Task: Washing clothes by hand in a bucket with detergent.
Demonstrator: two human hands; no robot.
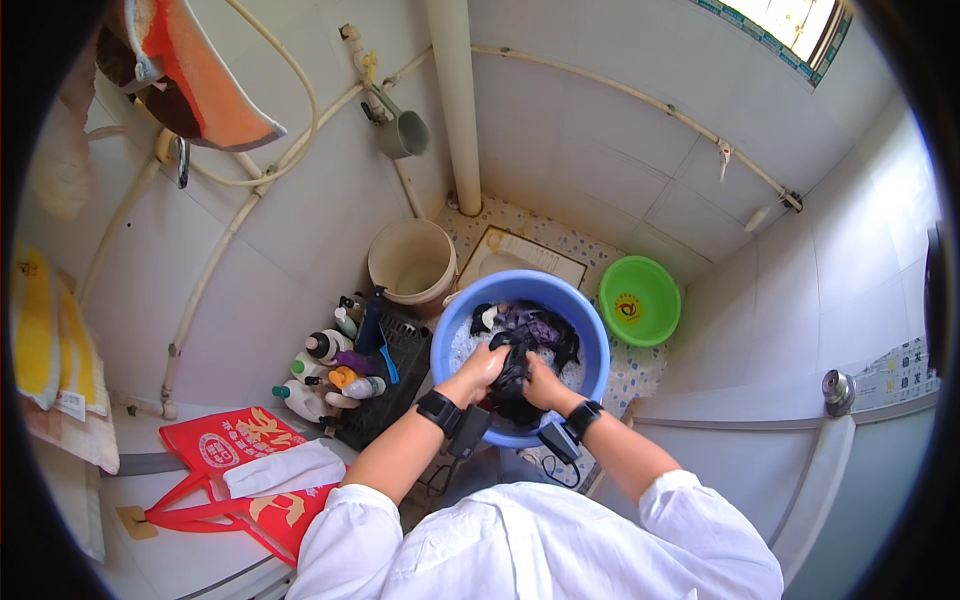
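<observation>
A blue basin (596,345) of sudsy water stands in front of me, with dark wet laundry soaking in it. Both hands are over the basin, gripping one black wet garment (513,372) between them. My left hand (484,368) has its fingers closed on the left side of the cloth. On the opposite side, my right hand (542,384) clasps the same garment. A purple-grey cloth (535,325) lies in the foam just beyond my hands. White suds show along the basin's inner wall. The fingertips are partly hidden by the black cloth.
Right of the basin sits a green basin (652,300). A whitish bucket (410,262) stands behind left, near a squat toilet (540,257). Several bottles (325,347) crowd a dark rack on the left. A red bag (225,440) lies nearer left; a door knob (838,388) juts at right.
</observation>
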